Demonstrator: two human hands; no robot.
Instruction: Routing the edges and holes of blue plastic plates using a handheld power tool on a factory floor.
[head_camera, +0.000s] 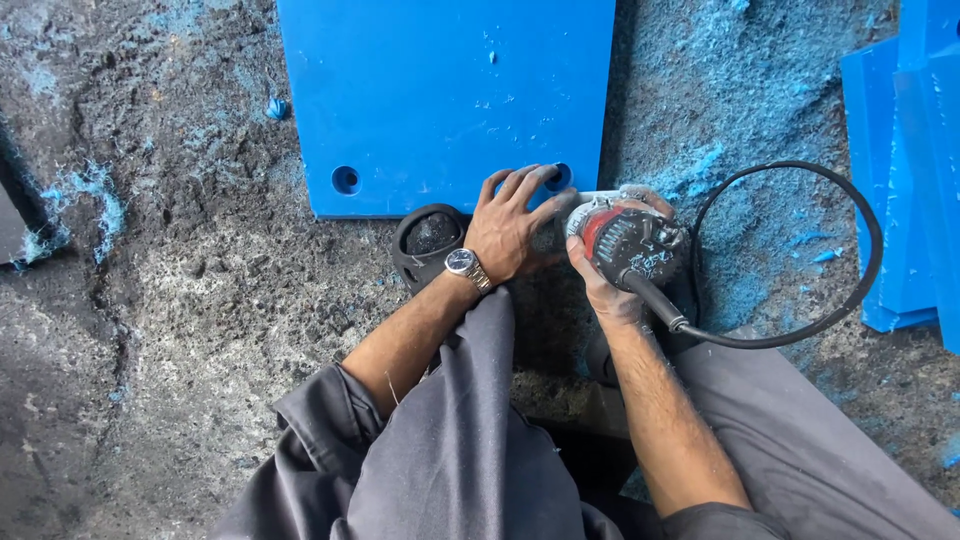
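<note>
The floor (180, 300) fills the frame, rough grey and dusted with blue shavings, thickest at the upper right. On it, at the top centre, lies a large blue slab (440, 90) with two round holes near its lower edge. More blue slabs (915, 170) are stacked at the right edge.

The person crouches at the bottom of the frame in grey clothes. The router (630, 240), a small red and grey power tool, stands at the slab's lower right corner, its black cord (850, 290) looping off to the right.

The right hand (605, 285) is closed around the router's body from below, wrist straight, forearm running up from the lower right. The left hand (515, 225) lies open and flat, fingers spread over the slab's edge beside the right hole and touching the tool; a watch (462, 263) sits on that wrist. A black sandal (430, 240) rests just left of it.

To work the edge well, it seems wise to keep the base flat, the slab pinned, and the cord clear.
</note>
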